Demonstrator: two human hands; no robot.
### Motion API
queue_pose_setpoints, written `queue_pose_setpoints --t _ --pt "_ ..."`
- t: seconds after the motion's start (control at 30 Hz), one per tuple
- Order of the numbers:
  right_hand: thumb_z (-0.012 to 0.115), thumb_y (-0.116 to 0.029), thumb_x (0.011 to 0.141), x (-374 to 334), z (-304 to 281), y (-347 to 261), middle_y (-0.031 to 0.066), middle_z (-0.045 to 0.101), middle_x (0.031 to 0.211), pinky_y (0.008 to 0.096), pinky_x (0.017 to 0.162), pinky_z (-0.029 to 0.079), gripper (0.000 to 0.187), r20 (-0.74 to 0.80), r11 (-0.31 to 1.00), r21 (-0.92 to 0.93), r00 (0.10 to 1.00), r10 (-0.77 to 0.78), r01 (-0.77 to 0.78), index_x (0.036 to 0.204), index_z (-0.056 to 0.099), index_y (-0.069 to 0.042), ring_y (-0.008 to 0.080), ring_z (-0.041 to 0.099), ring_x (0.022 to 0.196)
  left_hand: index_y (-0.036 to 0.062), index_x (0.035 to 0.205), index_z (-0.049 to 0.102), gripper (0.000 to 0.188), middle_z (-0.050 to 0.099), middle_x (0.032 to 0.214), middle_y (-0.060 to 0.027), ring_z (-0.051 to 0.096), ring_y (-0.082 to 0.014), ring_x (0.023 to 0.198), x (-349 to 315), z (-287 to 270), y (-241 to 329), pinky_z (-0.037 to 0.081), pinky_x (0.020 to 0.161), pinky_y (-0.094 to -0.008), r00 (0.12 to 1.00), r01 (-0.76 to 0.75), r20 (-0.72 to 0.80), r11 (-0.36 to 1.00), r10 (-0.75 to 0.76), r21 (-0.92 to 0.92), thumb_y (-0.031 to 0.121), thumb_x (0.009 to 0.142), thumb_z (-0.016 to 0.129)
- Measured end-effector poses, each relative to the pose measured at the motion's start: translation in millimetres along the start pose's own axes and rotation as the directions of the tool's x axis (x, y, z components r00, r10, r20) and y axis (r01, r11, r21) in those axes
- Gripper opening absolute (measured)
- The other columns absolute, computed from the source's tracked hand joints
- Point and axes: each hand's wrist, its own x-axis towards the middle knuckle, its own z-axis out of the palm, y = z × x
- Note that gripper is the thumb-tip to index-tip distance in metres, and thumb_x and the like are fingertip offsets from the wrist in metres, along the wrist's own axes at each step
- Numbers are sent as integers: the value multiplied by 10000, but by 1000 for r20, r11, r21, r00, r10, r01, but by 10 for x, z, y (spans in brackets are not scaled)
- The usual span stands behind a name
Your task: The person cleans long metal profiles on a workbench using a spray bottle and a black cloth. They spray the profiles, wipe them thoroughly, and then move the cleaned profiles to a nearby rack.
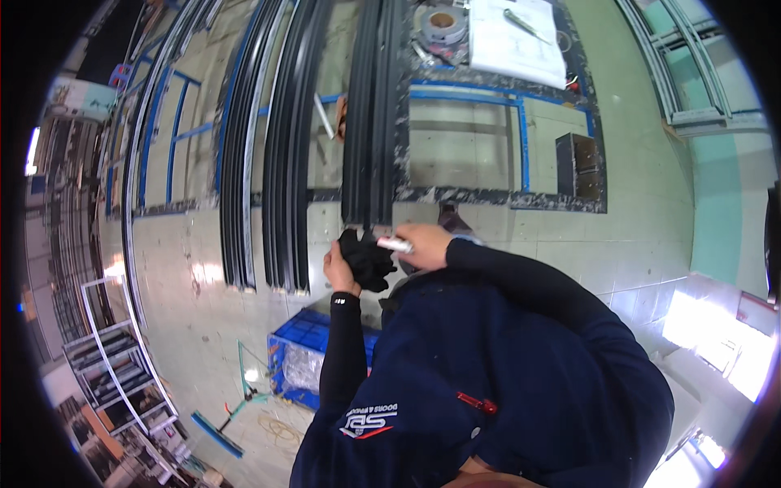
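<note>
The right hand's (429,246) fingers are closed around a white stick (396,244) with a reddish end, which points left. The left hand (339,272) grasps a bunched black cloth (366,262); its thumb side shows, and some of its fingers are hidden. Stick and cloth meet in view, in front of the person's waist; whether they touch, I cannot tell.

Just beyond the cloth are the near ends of the right bundle (370,114) of long black profiles. Contact there is also unclear. To its left, the middle bundle (289,163) and the left bundle (237,195) run parallel, their ends reaching farther toward the person. Narrow gaps separate all three.

Right of the bundles stands a dark, paint-flecked bench (496,198), its near edge just ahead of the right hand. It is an open frame, with floor visible through it. White paper (512,49) and a tape roll (443,26) lie at its far end; a dark box (576,167) sits in its near right corner.

Pale tiled floor (643,187) stretches along the bench's right edge. Behind the left forearm is a blue crate (305,332).
</note>
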Motion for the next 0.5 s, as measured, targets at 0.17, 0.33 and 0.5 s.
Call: queue_pose_setpoints --t 0.17,0.33,0.5 --pt "734 -269 905 263 -1136 28 148 678 1076 441 874 523 367 -287 906 289 931 -225 308 1179 616 -56 339 660 1010 -54 1121 619 452 695 1044 -160 713 -265 876 140 195 -36 580 780 -387 994 51 -101 995 -43 82 384 1012 593" --pt "629 -165 1012 761 -2945 602 48 696 889 310 663 546 180 -754 792 456 649 100 407 1100 641 -8 135 706 784 -73 1139 622 458 687 1053 -158 689 -245 895 217 279 -202 558 814 -371 956 -38 -273 970 105 239 349 968 679" --pt "620 -348 1026 1767 -3703 1528 117 669 1191 304 810 511 442 -840 581 494 181 512 646 1299 562 -5 148 665 923 -86 1139 631 400 698 1023 -151 690 -241 887 -132 469 1 562 805 -363 929 -42 -348 973 122 228 258 947 698"
